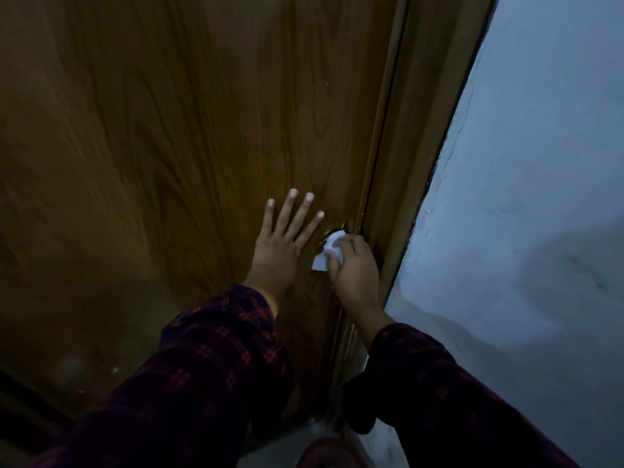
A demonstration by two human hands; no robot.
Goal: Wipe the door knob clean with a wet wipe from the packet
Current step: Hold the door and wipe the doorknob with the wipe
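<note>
My right hand [354, 268] is closed around a white wet wipe [327, 251] and presses it over the door knob near the door's right edge. Only a dark sliver of the knob [338, 228] shows above the wipe; the rest is hidden under wipe and hand. My left hand [282, 239] lies flat on the brown wooden door [169, 146], fingers spread, just left of the knob. It holds nothing. The wipe packet is not in view.
The brown door frame [415, 163] runs along the door's right edge, with a pale blue-grey wall [523, 214] beyond it. Dark red checked sleeves cover both forearms. A bit of light floor [277, 447] shows at the bottom. The light is dim.
</note>
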